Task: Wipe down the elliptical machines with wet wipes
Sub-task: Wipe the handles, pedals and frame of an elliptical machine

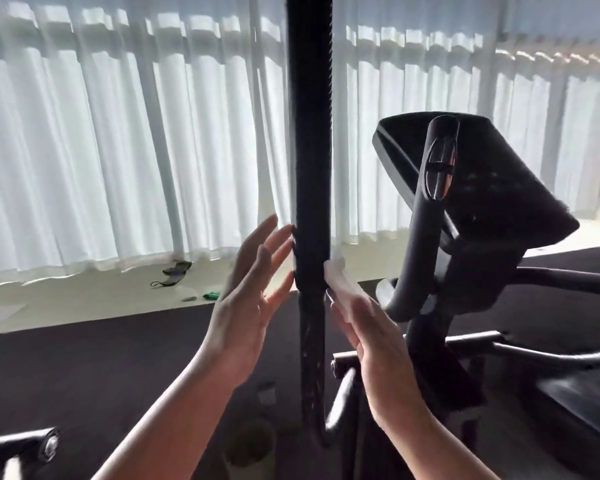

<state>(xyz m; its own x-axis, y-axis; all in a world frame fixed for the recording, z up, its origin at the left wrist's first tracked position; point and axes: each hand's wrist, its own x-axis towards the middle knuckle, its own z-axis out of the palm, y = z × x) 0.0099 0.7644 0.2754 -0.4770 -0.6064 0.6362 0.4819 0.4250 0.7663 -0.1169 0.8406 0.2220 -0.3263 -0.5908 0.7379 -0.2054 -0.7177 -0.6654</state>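
- surroundings: sheer white pleated curtains [118, 150] span the whole back; pale window ledge [84, 303] below them carries a small dark strapped item [174, 271] and a small green object [211, 295]; dark floor [84, 368] under everything
- right of centre: black angled console panel [482, 174] of the elliptical, with a short black curved grip bar [430, 216] rising in front of it and partly covering it; black frame bars [551, 275] run off to the right
- bottom left: a black tube end with metal cap [45, 443], blurred
- task thing: tall black ribbed handle pole [310, 168], long axis vertical, running from top edge down past the hands; centre frame
- white wet wipe [340, 285] pressed against the pole's right side, low on the ribbed section
- right hand [378, 344]: fingers straight and together, flat behind the wipe, pushing it onto the pole
- left hand [253, 299]: fingers straight, slightly spread, tips touching the pole's left side; holds nothing
- container: a round pale-green tub [253, 448] on the floor by the pole base; contents too blurred to tell
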